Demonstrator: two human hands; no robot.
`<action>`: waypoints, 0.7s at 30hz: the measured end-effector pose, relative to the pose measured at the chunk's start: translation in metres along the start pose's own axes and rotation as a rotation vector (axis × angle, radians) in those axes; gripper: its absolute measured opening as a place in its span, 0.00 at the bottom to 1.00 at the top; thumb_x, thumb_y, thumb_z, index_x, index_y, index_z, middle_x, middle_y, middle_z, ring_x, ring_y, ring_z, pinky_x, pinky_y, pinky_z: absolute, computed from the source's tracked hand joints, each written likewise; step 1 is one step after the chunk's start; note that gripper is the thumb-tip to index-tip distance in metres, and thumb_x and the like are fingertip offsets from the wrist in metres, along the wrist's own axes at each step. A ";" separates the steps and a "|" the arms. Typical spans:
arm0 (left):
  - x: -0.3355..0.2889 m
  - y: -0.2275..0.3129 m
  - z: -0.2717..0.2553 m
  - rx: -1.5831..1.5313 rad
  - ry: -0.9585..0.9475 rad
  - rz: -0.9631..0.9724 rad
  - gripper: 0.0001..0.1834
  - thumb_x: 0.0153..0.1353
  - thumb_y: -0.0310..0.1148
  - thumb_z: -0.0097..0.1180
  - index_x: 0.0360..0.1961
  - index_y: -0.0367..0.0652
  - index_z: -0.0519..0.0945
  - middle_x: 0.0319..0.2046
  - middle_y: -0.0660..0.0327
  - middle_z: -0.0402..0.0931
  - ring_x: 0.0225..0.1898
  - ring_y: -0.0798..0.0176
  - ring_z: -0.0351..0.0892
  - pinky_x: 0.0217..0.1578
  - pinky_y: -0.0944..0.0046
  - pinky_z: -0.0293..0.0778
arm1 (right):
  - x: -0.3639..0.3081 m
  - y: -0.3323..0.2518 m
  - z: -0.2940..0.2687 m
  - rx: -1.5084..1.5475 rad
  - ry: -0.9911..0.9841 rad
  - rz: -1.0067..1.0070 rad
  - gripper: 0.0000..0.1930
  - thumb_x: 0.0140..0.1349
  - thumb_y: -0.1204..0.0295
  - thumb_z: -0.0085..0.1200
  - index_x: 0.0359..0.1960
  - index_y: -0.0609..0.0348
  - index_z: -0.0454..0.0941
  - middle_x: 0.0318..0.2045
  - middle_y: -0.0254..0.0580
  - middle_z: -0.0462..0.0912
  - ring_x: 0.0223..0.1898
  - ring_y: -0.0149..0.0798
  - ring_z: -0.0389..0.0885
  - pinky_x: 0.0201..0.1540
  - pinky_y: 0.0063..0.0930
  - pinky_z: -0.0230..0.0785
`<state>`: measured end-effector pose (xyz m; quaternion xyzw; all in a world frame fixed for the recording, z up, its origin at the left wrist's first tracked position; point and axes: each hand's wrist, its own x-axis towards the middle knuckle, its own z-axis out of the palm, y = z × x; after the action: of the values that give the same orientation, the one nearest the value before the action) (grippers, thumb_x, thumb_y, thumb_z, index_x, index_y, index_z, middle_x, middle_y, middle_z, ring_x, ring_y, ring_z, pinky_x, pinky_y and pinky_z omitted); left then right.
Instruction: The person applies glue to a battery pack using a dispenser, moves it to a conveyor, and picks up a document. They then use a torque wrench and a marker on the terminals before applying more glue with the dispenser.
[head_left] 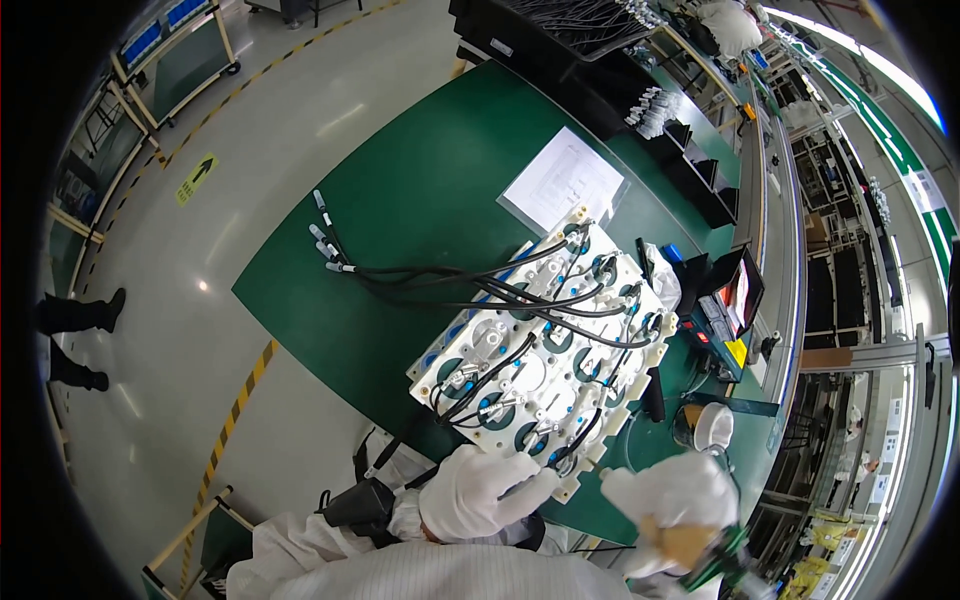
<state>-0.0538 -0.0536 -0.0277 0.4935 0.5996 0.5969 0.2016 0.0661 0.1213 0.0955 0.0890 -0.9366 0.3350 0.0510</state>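
My left hand [485, 492], in a white glove, is at the near edge of a white plate-like assembly [525, 375]. Its fingers point right and lie apart, with nothing seen between them. The assembly has round openings, metal fittings and small blue parts. Thick black cables [440, 278] run from it leftward over the table, ending in grey-white connectors [328, 243]. My right hand [680, 492], also gloved, is off the assembly's near right corner. Its fingers are smeared, so any grip is hidden. A blurred green and dark object [725, 562] shows beside that wrist.
The assembly rests on a green table [400, 170]. Beyond it lies a sheet of paper [565, 182]; black bins [545, 35] stand farther back. To the right are a white cup-like container [712, 427], a black-handled tool [653, 395] and a box of items [735, 295]. Another person's legs [80, 315] show at far left.
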 end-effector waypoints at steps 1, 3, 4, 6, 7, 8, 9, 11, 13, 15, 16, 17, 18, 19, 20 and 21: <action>0.000 0.001 -0.001 0.074 0.001 0.094 0.05 0.50 0.26 0.60 0.30 0.42 0.80 0.22 0.62 0.72 0.19 0.61 0.74 0.17 0.67 0.67 | -0.017 -0.010 0.018 0.056 0.203 0.027 0.19 0.38 0.62 0.74 0.26 0.54 0.76 0.21 0.35 0.80 0.23 0.40 0.80 0.26 0.27 0.73; -0.008 -0.005 0.001 0.183 0.023 0.157 0.05 0.50 0.26 0.59 0.31 0.42 0.80 0.23 0.63 0.73 0.19 0.61 0.74 0.16 0.67 0.67 | -0.011 -0.011 0.037 0.089 0.189 -0.077 0.24 0.38 0.64 0.74 0.36 0.56 0.76 0.27 0.35 0.81 0.29 0.40 0.81 0.30 0.27 0.74; -0.005 -0.004 0.004 0.218 0.046 0.223 0.07 0.49 0.25 0.59 0.31 0.41 0.79 0.24 0.63 0.73 0.19 0.61 0.74 0.15 0.67 0.67 | -0.015 -0.021 0.045 -0.003 0.274 -0.080 0.26 0.38 0.65 0.73 0.40 0.56 0.75 0.31 0.35 0.81 0.31 0.40 0.81 0.31 0.28 0.74; -0.011 -0.011 0.008 0.314 0.142 0.263 0.10 0.45 0.23 0.60 0.32 0.40 0.78 0.23 0.63 0.72 0.18 0.61 0.74 0.13 0.67 0.66 | -0.022 -0.015 0.065 -0.069 0.305 -0.109 0.25 0.41 0.67 0.69 0.44 0.53 0.75 0.40 0.34 0.78 0.37 0.39 0.79 0.31 0.27 0.73; -0.009 -0.012 0.011 0.310 0.141 0.268 0.10 0.45 0.23 0.60 0.32 0.40 0.78 0.23 0.63 0.72 0.18 0.61 0.74 0.13 0.67 0.66 | -0.024 -0.014 0.066 -0.076 0.306 -0.106 0.25 0.41 0.67 0.69 0.44 0.53 0.75 0.40 0.34 0.78 0.37 0.39 0.79 0.31 0.27 0.73; -0.007 -0.013 0.014 0.289 0.192 0.290 0.11 0.44 0.23 0.60 0.31 0.40 0.78 0.23 0.62 0.72 0.18 0.61 0.74 0.13 0.67 0.66 | -0.025 -0.013 0.066 -0.187 0.243 -0.134 0.23 0.43 0.67 0.66 0.44 0.53 0.75 0.40 0.34 0.78 0.39 0.37 0.79 0.31 0.27 0.73; -0.006 -0.013 0.015 0.272 0.244 0.310 0.11 0.42 0.23 0.61 0.31 0.40 0.77 0.23 0.62 0.72 0.18 0.62 0.74 0.12 0.67 0.66 | -0.026 -0.013 0.065 -0.295 0.179 -0.165 0.21 0.46 0.67 0.63 0.44 0.53 0.75 0.40 0.34 0.78 0.40 0.36 0.78 0.31 0.26 0.72; -0.006 -0.018 0.018 0.245 0.193 0.292 0.12 0.40 0.23 0.62 0.30 0.40 0.77 0.23 0.62 0.72 0.18 0.61 0.74 0.13 0.67 0.66 | -0.023 -0.016 0.068 -0.337 0.160 -0.139 0.19 0.47 0.67 0.58 0.44 0.52 0.75 0.40 0.34 0.77 0.40 0.37 0.77 0.31 0.26 0.72; -0.010 -0.017 0.016 0.240 0.159 0.264 0.13 0.39 0.23 0.62 0.30 0.40 0.77 0.23 0.62 0.72 0.18 0.61 0.74 0.13 0.66 0.67 | -0.017 -0.019 0.070 -0.405 0.124 -0.201 0.18 0.49 0.66 0.57 0.43 0.53 0.74 0.40 0.36 0.77 0.40 0.38 0.77 0.30 0.26 0.71; -0.010 -0.016 0.018 0.243 0.242 0.258 0.09 0.45 0.24 0.64 0.23 0.44 0.74 0.18 0.61 0.70 0.14 0.60 0.71 0.12 0.64 0.63 | -0.013 -0.019 0.073 -0.407 0.115 -0.240 0.17 0.49 0.66 0.57 0.42 0.53 0.74 0.39 0.36 0.76 0.39 0.38 0.76 0.29 0.26 0.71; -0.009 -0.015 0.018 0.241 0.241 0.262 0.09 0.45 0.24 0.64 0.23 0.44 0.74 0.18 0.61 0.70 0.14 0.60 0.71 0.12 0.64 0.63 | -0.012 -0.020 0.072 -0.443 0.093 -0.254 0.16 0.50 0.66 0.57 0.41 0.53 0.74 0.39 0.36 0.75 0.39 0.38 0.75 0.29 0.26 0.70; -0.008 -0.014 0.018 0.227 0.240 0.262 0.09 0.46 0.24 0.64 0.23 0.44 0.74 0.18 0.61 0.70 0.14 0.60 0.71 0.12 0.64 0.63 | -0.012 -0.021 0.072 -0.479 0.070 -0.269 0.15 0.51 0.65 0.57 0.41 0.53 0.74 0.39 0.36 0.75 0.39 0.37 0.75 0.28 0.26 0.70; -0.007 -0.015 0.018 0.211 0.239 0.259 0.09 0.46 0.24 0.63 0.22 0.44 0.73 0.18 0.61 0.70 0.14 0.59 0.71 0.12 0.64 0.64 | -0.012 -0.022 0.074 -0.488 0.073 -0.255 0.14 0.53 0.64 0.57 0.41 0.52 0.74 0.38 0.35 0.75 0.38 0.36 0.75 0.27 0.26 0.69; -0.006 -0.016 0.018 0.210 0.239 0.260 0.09 0.46 0.24 0.63 0.22 0.44 0.73 0.18 0.61 0.70 0.14 0.59 0.71 0.12 0.64 0.64 | -0.011 -0.023 0.075 -0.489 0.073 -0.254 0.14 0.53 0.64 0.57 0.41 0.52 0.74 0.38 0.35 0.75 0.38 0.36 0.75 0.27 0.26 0.69; -0.006 -0.016 0.017 0.207 0.248 0.259 0.09 0.46 0.24 0.64 0.22 0.44 0.73 0.18 0.60 0.70 0.14 0.59 0.71 0.13 0.64 0.64 | -0.010 -0.024 0.075 -0.482 0.069 -0.237 0.15 0.52 0.64 0.57 0.41 0.52 0.74 0.38 0.35 0.75 0.38 0.36 0.75 0.27 0.26 0.69; -0.007 -0.016 0.017 0.206 0.256 0.255 0.09 0.45 0.25 0.64 0.21 0.45 0.74 0.18 0.60 0.70 0.14 0.59 0.71 0.13 0.63 0.64 | -0.010 -0.025 0.076 -0.472 0.066 -0.222 0.15 0.52 0.64 0.58 0.41 0.52 0.74 0.38 0.34 0.75 0.38 0.36 0.75 0.27 0.25 0.69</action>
<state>-0.0425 -0.0474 -0.0480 0.5035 0.6109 0.6110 -0.0051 0.0777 0.0557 0.0511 0.1661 -0.9711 0.1025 0.1373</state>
